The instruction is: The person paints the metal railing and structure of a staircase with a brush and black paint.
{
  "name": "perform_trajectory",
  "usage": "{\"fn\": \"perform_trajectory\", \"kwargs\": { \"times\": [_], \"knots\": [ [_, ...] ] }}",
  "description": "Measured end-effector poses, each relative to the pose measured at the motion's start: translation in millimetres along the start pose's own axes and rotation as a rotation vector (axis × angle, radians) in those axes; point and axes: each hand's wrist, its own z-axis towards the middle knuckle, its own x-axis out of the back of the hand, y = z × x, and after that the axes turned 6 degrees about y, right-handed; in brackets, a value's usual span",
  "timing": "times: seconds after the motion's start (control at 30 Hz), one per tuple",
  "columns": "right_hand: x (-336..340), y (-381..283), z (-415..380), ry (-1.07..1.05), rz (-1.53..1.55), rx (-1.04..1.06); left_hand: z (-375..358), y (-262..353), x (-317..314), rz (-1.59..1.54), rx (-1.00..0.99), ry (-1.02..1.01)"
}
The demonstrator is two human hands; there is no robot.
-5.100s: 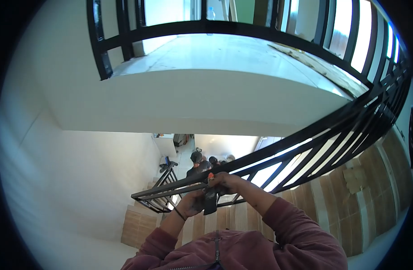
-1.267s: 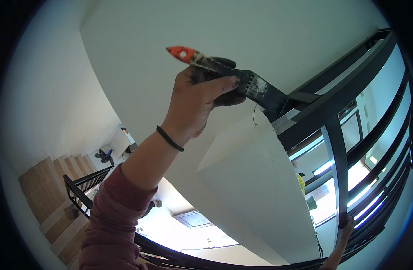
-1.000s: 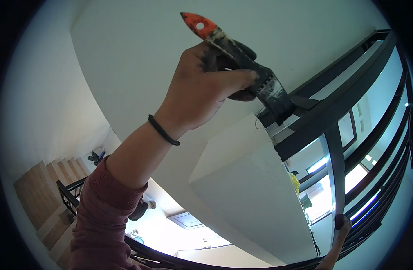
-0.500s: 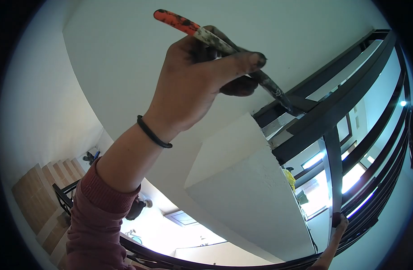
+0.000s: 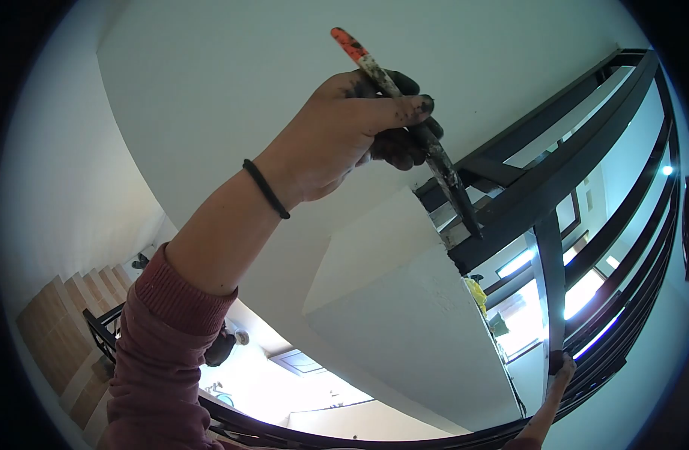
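Held between the black-stained fingers and thumb of my left hand point(image 5: 374, 120) is a slim paintbrush point(image 5: 442, 169) with an orange-tipped, paint-smeared handle. Its dark bristles point down and touch the wide dark rail point(image 5: 540, 191) near the rail's end at the white wall. At the lower right, my right hand point(image 5: 562, 365) is wrapped round a dark upright post point(image 5: 552, 285) of the railing; its fingers look dark and are partly hidden.
A pale wall block point(image 5: 412, 315) adjoins the rail ends, with something yellow point(image 5: 476, 295) behind its edge. More curved dark rails run down the right. Tiled stairs point(image 5: 52, 322) descend at the left. Far below, a person's dark head point(image 5: 221, 349) shows beside my sleeve.
My left hand has shifted right and turned the brush steeper. The brush tip has moved down and left along the rail towards its wall end. My right hand stays on the post.
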Motion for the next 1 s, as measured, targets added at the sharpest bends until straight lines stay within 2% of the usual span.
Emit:
{"fn": "perform_trajectory", "kwargs": {
  "times": [0.1, 0.2, 0.4, 0.5, 0.6, 0.7, 0.8, 0.9, 1.0],
  "knots": [
    [8, 17, 14, -0.014, -0.056, 0.024, 8, -1, 0, 0.108, 0.029, -0.056],
    [0, -6, -6, 0.018, -0.104, 0.042, 16, -1, -5, 0.123, 0.042, -0.071],
    [-1, -3, -4, 0.044, -0.104, 0.042, 29, -4, -2, 0.033, -0.021, -0.118],
    [4, -4, 3, -0.078, -0.083, -0.030, 25, 2, -1, 0.120, 0.043, -0.165],
    [-1, -2, 0, 0.017, -0.042, 0.009, 31, -6, -10, 0.136, 0.045, -0.192],
    [10, 13, 18, -0.126, -0.028, -0.014, 30, -7, -18, 0.094, -0.026, -0.073],
    [7, 12, 12, -0.040, -0.021, -0.030, 30, 3, -5, 0.153, 0.071, -0.201],
    [7, 12, 12, -0.008, -0.076, -0.013, 30, -5, -8, 0.154, 0.095, -0.179],
    [9, 15, 18, -0.050, -0.125, -0.004, 29, -11, -17, 0.138, 0.011, -0.101]
  ]
}}
